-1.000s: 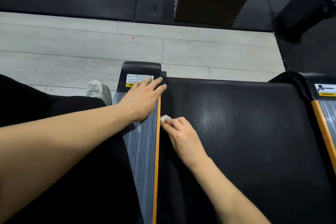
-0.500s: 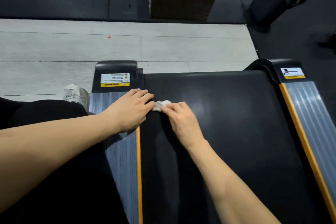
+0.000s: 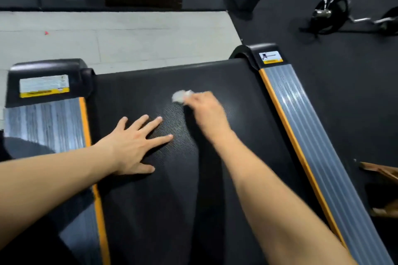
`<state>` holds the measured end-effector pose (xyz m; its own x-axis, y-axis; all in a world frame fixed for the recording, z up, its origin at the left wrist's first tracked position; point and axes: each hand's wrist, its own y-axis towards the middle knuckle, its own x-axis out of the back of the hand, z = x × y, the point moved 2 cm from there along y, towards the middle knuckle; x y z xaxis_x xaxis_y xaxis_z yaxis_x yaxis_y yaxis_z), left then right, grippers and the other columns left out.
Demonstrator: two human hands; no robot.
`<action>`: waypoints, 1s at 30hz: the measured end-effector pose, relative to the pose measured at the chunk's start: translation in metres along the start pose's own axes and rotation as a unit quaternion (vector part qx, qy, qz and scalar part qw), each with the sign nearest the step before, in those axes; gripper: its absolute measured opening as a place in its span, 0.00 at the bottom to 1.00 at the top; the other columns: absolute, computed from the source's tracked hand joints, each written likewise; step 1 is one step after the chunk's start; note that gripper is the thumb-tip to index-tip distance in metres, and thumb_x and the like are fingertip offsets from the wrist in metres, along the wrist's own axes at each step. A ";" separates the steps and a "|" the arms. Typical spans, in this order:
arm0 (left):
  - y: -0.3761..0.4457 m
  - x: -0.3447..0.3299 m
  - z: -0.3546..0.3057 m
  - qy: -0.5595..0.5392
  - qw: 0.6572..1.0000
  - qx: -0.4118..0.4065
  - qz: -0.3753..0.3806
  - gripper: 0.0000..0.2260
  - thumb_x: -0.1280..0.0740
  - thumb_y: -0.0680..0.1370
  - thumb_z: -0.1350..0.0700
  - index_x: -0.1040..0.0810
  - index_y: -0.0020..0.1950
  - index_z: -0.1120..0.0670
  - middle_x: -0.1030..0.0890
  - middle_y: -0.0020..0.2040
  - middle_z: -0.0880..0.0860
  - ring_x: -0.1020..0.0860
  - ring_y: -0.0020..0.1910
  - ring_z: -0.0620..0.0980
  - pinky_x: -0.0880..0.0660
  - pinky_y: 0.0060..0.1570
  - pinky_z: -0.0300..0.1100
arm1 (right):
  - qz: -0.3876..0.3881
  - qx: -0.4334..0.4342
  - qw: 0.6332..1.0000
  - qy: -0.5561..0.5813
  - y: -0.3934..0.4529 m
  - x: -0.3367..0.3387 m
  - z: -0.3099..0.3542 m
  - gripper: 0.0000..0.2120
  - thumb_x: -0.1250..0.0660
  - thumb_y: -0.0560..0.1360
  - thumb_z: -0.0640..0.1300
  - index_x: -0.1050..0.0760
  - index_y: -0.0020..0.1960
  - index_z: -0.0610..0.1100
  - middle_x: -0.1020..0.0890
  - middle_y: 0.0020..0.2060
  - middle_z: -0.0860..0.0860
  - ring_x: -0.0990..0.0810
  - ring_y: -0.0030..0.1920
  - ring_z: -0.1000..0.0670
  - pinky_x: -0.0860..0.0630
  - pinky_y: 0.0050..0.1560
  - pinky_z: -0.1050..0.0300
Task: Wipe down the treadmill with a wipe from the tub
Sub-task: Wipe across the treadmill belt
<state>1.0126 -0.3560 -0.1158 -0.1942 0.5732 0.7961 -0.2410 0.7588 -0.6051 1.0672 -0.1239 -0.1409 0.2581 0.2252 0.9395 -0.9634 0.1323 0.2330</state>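
Treadmill belt (image 3: 215,189), right hand (image 3: 204,107) blurred, gripping crumpled wipe (image 3: 178,96)

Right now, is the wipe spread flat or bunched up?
Bunched up. The wipe shows as a small white wad at the fingertips of the right hand on the treadmill belt; motion blur hides finer detail.

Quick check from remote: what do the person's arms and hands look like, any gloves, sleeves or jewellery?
Both forearms are bare with no sleeves in view. The left hand and right hand wear no gloves; no rings, watch or wristbands are visible. The right hand is motion-blurred, so small details are uncertain.
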 end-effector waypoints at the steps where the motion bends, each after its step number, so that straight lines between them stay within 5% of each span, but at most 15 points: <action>1: 0.001 0.001 -0.002 0.008 1.000 -0.002 0.019 0.43 0.44 0.77 0.28 0.72 0.77 0.35 0.72 0.80 0.53 0.62 0.82 0.60 0.50 0.77 0.65 | -0.003 -0.083 0.996 -0.032 0.003 0.012 -0.035 0.19 0.40 0.76 0.44 0.20 0.63 0.56 0.16 0.55 0.53 0.20 0.51 0.49 0.23 0.58 0.54; 4: 0.006 -0.004 -0.004 0.010 0.999 0.009 0.033 0.47 0.41 0.76 0.27 0.78 0.73 0.34 0.76 0.78 0.52 0.66 0.81 0.60 0.51 0.77 0.66 | 0.003 -0.309 0.946 -0.103 -0.014 0.037 -0.112 0.25 0.44 0.76 0.33 0.20 0.65 0.51 0.17 0.52 0.44 0.23 0.53 0.41 0.26 0.55 0.51; 6: 0.004 -0.007 -0.003 0.013 0.999 0.013 0.028 0.48 0.41 0.76 0.27 0.80 0.71 0.34 0.78 0.77 0.52 0.67 0.80 0.59 0.53 0.77 0.66 | -0.014 -0.363 0.928 -0.089 -0.013 0.037 -0.110 0.23 0.43 0.77 0.32 0.19 0.63 0.48 0.18 0.51 0.43 0.23 0.53 0.42 0.28 0.53 0.52; 10: 0.002 -0.010 -0.004 0.010 1.000 0.011 0.014 0.47 0.43 0.76 0.26 0.83 0.69 0.35 0.79 0.76 0.51 0.69 0.80 0.59 0.55 0.78 0.66 | -0.063 -0.195 0.976 0.069 -0.007 -0.001 -0.008 0.19 0.35 0.72 0.34 0.16 0.57 0.51 0.14 0.51 0.53 0.24 0.45 0.56 0.32 0.53 0.72; 14: 0.004 -0.010 -0.002 0.010 1.000 0.012 0.011 0.47 0.43 0.76 0.26 0.82 0.70 0.34 0.78 0.77 0.50 0.68 0.80 0.58 0.55 0.78 0.65 | -0.046 -0.047 0.994 0.091 -0.019 -0.008 0.020 0.18 0.37 0.72 0.35 0.16 0.56 0.48 0.15 0.52 0.53 0.19 0.50 0.49 0.21 0.55 0.53; 16: 0.003 -0.011 -0.001 0.007 1.000 0.012 0.012 0.47 0.43 0.75 0.26 0.82 0.70 0.34 0.77 0.77 0.50 0.67 0.80 0.58 0.55 0.78 0.64 | -0.056 -0.102 0.992 0.053 -0.032 0.015 -0.031 0.20 0.40 0.72 0.39 0.15 0.57 0.50 0.14 0.53 0.54 0.16 0.53 0.54 0.21 0.59 0.55; 19: 0.001 -0.013 -0.001 0.004 1.000 0.013 0.003 0.46 0.43 0.76 0.26 0.81 0.71 0.34 0.76 0.78 0.50 0.66 0.81 0.58 0.55 0.78 0.63 | -0.062 -0.332 0.939 -0.067 -0.079 0.048 -0.116 0.21 0.41 0.76 0.35 0.16 0.60 0.50 0.15 0.45 0.43 0.20 0.45 0.41 0.23 0.49 0.48; 21: -0.001 -0.013 0.000 -0.001 1.000 0.011 -0.001 0.46 0.43 0.76 0.26 0.79 0.72 0.34 0.75 0.78 0.51 0.66 0.81 0.58 0.55 0.78 0.63 | -0.050 -0.404 0.909 -0.085 -0.096 0.046 -0.123 0.20 0.42 0.79 0.33 0.18 0.61 0.47 0.18 0.45 0.41 0.25 0.45 0.40 0.26 0.47 0.44; 23: -0.001 -0.013 0.000 -0.010 1.000 0.007 -0.010 0.46 0.43 0.76 0.26 0.77 0.74 0.35 0.74 0.79 0.51 0.65 0.81 0.58 0.54 0.78 0.63 | -0.075 -0.390 0.915 -0.071 -0.092 0.035 -0.092 0.19 0.40 0.77 0.31 0.18 0.60 0.45 0.18 0.44 0.41 0.25 0.43 0.39 0.26 0.45 0.45; 26: -0.006 -0.011 0.001 -0.025 1.000 0.006 -0.018 0.44 0.42 0.77 0.28 0.70 0.79 0.37 0.69 0.81 0.51 0.62 0.82 0.57 0.52 0.79 0.62 | -0.126 -0.260 0.957 -0.005 -0.082 0.011 -0.009 0.24 0.35 0.71 0.27 0.18 0.58 0.49 0.16 0.49 0.49 0.24 0.44 0.45 0.29 0.47 0.51; 30: -0.016 -0.006 0.002 -0.034 0.999 0.017 -0.014 0.39 0.36 0.80 0.38 0.57 0.83 0.42 0.59 0.84 0.52 0.52 0.82 0.56 0.43 0.78 0.56 | -0.089 -0.177 0.977 0.078 -0.097 -0.028 0.110 0.22 0.37 0.72 0.28 0.19 0.60 0.44 0.18 0.52 0.50 0.30 0.45 0.49 0.24 0.49 0.51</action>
<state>1.0157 -0.3721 -0.1106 -0.2514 0.5292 0.8104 -0.2798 0.7618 -0.5843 1.1457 -0.2495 -0.1619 0.4533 0.3092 0.8360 -0.8243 0.5024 0.2612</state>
